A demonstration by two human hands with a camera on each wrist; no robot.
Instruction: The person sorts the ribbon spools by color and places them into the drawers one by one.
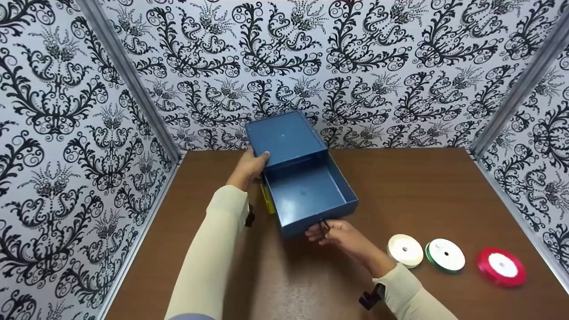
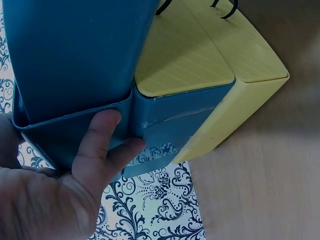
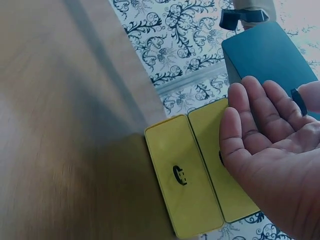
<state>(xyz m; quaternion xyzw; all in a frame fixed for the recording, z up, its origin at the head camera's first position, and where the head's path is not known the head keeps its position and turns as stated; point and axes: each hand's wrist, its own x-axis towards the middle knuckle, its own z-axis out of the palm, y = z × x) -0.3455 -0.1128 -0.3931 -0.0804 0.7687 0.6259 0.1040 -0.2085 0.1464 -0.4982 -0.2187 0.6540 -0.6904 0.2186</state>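
Note:
A blue drawer unit (image 1: 284, 138) stands at the back of the table, its top blue drawer (image 1: 306, 195) pulled out, with a bare inside. My left hand (image 1: 251, 164) grips the unit's left side, the thumb up on its top edge. In the left wrist view, fingertips (image 2: 107, 120) press the blue casing beside the drawer. Palm up, my right hand (image 1: 335, 235) is at the drawer's front, its thumb hooked at the black handle (image 3: 299, 102). The other fingers reach beneath the drawer. Yellow drawer fronts (image 3: 185, 175) with black handles show below.
At the front right lie a cream ribbon spool (image 1: 405, 250), a green ribbon spool (image 1: 446, 255) and a red ribbon spool (image 1: 501, 266). Patterned walls (image 1: 284, 66) enclose the brown table (image 1: 422, 186) at the back and sides.

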